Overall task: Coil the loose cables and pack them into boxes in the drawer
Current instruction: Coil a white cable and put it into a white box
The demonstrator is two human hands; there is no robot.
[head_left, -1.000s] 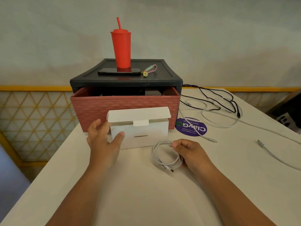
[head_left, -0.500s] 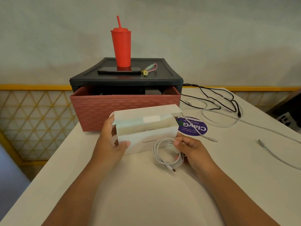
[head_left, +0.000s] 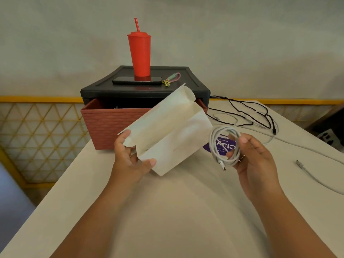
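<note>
I see a wide pale table (head_left: 167, 211) filling the lower view. At its far edge stands a black drawer unit (head_left: 145, 90) with its reddish woven-pattern drawer (head_left: 111, 127) pulled open. On top of the unit sit a red tumbler (head_left: 139, 54) with a straw, a dark phone (head_left: 136, 80) and a small keychain (head_left: 172, 80). My left hand (head_left: 130, 157) grips the near end of a white cardboard box (head_left: 167, 135), thumb on its front face, holding it tilted above the table with its lid flap open. My right hand (head_left: 255, 157) is closed around a coiled white cable (head_left: 218, 144), raised just beside the box's right end. Loose black cables (head_left: 260, 116) and white cables (head_left: 316, 181) lie on the table to the right. A purple round sticker (head_left: 226, 146) shows through the coil.
</note>
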